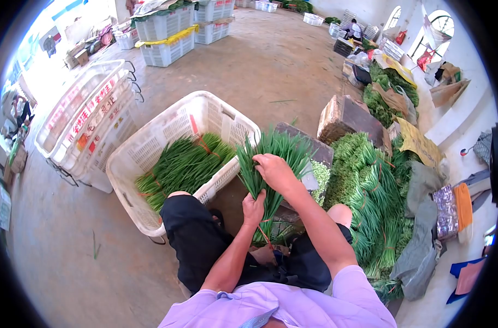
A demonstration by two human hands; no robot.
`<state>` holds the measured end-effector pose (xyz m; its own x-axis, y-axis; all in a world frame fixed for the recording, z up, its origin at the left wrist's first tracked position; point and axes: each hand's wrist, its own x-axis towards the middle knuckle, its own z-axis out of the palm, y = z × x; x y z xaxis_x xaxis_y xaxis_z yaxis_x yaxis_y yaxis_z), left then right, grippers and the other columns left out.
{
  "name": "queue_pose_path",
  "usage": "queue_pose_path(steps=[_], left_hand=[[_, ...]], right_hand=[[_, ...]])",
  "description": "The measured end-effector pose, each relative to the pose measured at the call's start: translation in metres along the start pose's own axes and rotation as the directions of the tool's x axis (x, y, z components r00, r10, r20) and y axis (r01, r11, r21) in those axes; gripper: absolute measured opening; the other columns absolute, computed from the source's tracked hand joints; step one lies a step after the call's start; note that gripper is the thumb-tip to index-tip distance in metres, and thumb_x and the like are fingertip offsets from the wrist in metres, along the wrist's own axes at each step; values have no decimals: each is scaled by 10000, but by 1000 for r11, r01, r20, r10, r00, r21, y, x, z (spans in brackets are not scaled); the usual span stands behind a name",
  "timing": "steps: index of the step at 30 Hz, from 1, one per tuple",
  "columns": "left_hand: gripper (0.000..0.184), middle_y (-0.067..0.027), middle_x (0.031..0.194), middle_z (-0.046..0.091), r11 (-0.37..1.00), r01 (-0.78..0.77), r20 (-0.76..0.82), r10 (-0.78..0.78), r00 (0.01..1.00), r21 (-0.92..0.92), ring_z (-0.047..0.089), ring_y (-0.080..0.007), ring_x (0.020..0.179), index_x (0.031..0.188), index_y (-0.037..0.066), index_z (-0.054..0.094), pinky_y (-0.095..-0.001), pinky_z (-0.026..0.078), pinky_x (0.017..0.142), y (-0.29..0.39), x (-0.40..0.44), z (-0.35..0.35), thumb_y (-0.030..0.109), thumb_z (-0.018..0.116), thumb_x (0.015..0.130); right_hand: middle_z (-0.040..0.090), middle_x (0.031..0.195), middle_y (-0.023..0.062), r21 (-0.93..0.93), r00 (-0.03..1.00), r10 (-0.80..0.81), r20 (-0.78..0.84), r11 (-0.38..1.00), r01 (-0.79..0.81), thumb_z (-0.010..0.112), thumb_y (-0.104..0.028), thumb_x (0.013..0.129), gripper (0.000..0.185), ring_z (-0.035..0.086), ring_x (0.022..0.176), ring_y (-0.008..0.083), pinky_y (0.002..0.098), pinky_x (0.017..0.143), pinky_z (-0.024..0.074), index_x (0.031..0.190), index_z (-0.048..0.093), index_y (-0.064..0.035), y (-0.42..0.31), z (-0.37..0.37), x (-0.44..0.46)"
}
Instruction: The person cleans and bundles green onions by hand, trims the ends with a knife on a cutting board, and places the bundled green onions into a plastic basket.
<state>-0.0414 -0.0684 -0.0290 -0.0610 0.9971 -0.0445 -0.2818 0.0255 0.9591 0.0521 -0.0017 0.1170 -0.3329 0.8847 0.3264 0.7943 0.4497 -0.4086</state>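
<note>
A large bunch of green chives [281,150] stands upright between my knees, a red tie around its lower part. My left hand [254,208] is closed around the side of the bunch, above the tie. Higher up, the fingers of my right hand [274,170] are bent in a pinch at the leaves; whether they grip single leaves is too small to tell. To the left, a white plastic crate [130,164] holds tied chive bunches [186,164]. At my right knee lies a big pile of chive bunches [369,180], several with red ties.
Stacked white crates [90,120] stand at the left, more crates [167,46] at the back. A dark block [355,120] sits beside the pile. Grey cloth [418,257] lies along the pile's right edge. A person [354,30] is far off near the wall.
</note>
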Motion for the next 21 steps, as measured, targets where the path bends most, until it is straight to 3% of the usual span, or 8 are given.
queue_pose_path(steps=[9, 12, 14, 15, 17, 18, 21], left_hand=[[164, 79, 769, 563, 999, -47, 5, 47, 999, -17, 472, -36, 730, 937, 35, 684, -258, 398, 633, 4, 0, 0, 186, 642, 985], [170, 78, 764, 559, 998, -68, 0, 68, 998, 2, 470, -36, 726, 934, 36, 682, -255, 396, 633, 5, 0, 1, 192, 641, 986], [180, 79, 763, 558, 999, -48, -1, 48, 999, 2, 468, -35, 723, 928, 36, 682, -254, 395, 631, 5, -1, 1, 199, 637, 989], [180, 79, 763, 558, 999, -48, -2, 48, 999, 3, 468, -35, 723, 928, 36, 682, -254, 395, 631, 5, 0, 1, 199, 637, 989], [180, 82, 771, 557, 997, -57, -18, 56, 998, -52, 464, -33, 725, 941, 36, 685, -254, 391, 627, 5, -1, 2, 200, 630, 993], [180, 82, 771, 557, 997, -56, -21, 55, 998, -50, 464, -33, 725, 941, 36, 685, -254, 391, 627, 5, -1, 0, 200, 630, 993], [174, 84, 781, 553, 999, -30, -4, 31, 1000, 34, 461, -31, 731, 962, 34, 685, -252, 386, 622, 2, 2, -1, 193, 624, 997]], right_hand=[[678, 924, 202, 65, 999, 4, 45, 998, -7, 676, -119, 867, 189, 656, 915, 404, 475, 842, 523, 1013, 678, 1, 7, 0, 2], [668, 880, 187, 66, 999, -18, 26, 998, 16, 665, -106, 886, 148, 677, 796, 364, 445, 749, 550, 964, 658, 19, 0, -6, 2], [654, 806, 141, 438, 953, 271, 136, 846, -303, 641, -80, 923, 112, 667, 634, 255, 385, 619, 556, 933, 631, 31, -10, -15, 2], [654, 806, 141, 439, 953, 270, 137, 846, -303, 641, -80, 923, 112, 667, 634, 255, 385, 619, 556, 933, 631, 31, -11, -20, 3], [646, 776, 96, 737, 856, 516, 1, 579, -350, 608, -50, 951, 91, 644, 584, 148, 320, 547, 540, 914, 614, 33, -9, -26, 5], [646, 776, 96, 738, 857, 515, 5, 577, -351, 608, -50, 951, 91, 644, 584, 148, 320, 547, 540, 914, 614, 33, -8, -26, 2], [665, 775, 64, 538, 946, 257, 196, 779, -323, 603, -38, 956, 76, 670, 655, 122, 276, 611, 564, 948, 625, 35, -6, -27, -11]])
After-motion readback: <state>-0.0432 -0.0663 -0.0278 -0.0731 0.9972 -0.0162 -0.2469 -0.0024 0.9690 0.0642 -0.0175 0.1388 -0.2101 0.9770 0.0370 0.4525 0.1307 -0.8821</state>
